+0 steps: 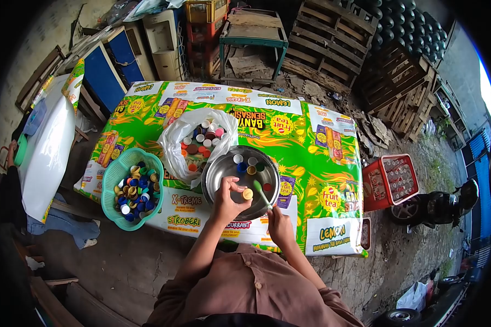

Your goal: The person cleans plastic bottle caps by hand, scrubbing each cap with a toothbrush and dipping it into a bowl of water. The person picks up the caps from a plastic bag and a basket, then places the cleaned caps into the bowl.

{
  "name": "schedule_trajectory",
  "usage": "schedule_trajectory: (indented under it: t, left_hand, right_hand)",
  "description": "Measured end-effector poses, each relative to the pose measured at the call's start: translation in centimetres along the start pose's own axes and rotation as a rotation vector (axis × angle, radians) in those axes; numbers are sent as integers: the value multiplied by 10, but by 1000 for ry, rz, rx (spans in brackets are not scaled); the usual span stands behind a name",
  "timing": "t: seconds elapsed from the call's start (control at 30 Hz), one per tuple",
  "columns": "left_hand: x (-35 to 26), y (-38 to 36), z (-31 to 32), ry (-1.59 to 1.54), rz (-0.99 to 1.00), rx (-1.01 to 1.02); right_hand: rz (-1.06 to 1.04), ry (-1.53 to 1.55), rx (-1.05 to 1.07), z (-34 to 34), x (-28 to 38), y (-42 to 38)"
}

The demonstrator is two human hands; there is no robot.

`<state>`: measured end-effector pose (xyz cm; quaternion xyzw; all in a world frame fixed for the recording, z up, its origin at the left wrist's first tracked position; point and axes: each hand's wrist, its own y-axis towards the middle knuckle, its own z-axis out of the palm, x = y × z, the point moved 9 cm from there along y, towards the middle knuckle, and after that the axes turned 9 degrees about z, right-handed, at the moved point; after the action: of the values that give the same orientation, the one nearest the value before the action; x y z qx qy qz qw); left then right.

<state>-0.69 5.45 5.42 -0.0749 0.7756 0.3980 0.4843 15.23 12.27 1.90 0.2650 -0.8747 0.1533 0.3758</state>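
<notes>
Holds a yellow cap (247, 194) in the left hand (227, 203), over the near part of a metal bowl (219, 170), with thumb and fingers clamped on it. Grips a slim green-tipped tool (261, 191) in the right hand (280, 224), with fingers closed around the handle, at the bowl's near right side; points the green end up and leftward, near the yellow cap but apart from it. Inside the bowl, loose caps in white, blue, gold, dark green and red. Just beside the bowl, toward the far left, an open plastic bag (174, 139) with many more caps, among them white, red, pink and brown. Farther left, a turquoise basket (108, 188) partly filled with blue, gold, green and white caps. Beneath all three, a tabletop (305, 158) covered in green printed sheeting. Off to the right, on the ground, a red crate (377, 188); at the far left edge, another person's hand (11, 153).
</notes>
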Motion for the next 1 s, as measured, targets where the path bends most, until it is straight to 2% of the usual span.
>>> schedule_trajectory:
  t: [0.03,0.1,0.13,0.2,0.3,0.37,0.5,0.53,0.63,0.67,0.7,0.77,0.83,0.87,0.9,1.0]
  left_hand:
    - [2,0,-1,1,1,1]
    - [6,-1,4,117,-3,69]
    - [6,-1,5,115,-3,71]
    - [-4,2,5,46,87,17]
    - [-4,2,3,107,33,24]
    - [-2,3,3,94,-9,31]
    - [8,0,0,15,16,-14]
    - [8,0,0,4,31,-15]
    - [4,1,1,-20,33,-11]
    - [2,2,1,-30,24,-14]
    - [2,3,1,-38,14,-20]
    - [4,5,2,-32,10,-7]
    - [3,6,4,-94,-5,-1]
    - [5,6,6,-97,-4,2]
    - [8,5,7,-84,-6,9]
    - [10,5,9,-26,-32,35]
  right_hand:
    - [30,25,8,-1,-1,2]
    - [-123,3,-6,-6,25,-9]
    - [-83,-71,49,-1,27,-9]
    - [-33,-57,6,-2,13,-1]
    - [-12,-17,-48,-8,6,-2]
    - [-152,-19,38,2,16,-14]
    - [-22,-47,-37,-10,-1,-8]
    - [-108,-18,1,-11,10,-12]
    - [-74,-109,75,2,-1,-11]
    - [-11,-126,4,-5,-8,-5]
    - [64,-83,65,-10,-10,0]
    - [-84,-77,-5,-9,-6,-5]
    - [-150,-58,62,-5,10,-10]
    - [-71,-36,73,2,-6,-5]
    - [-32,-146,-6,-7,-5,1]
    - [-20,-88,-23,-14,-6,7]
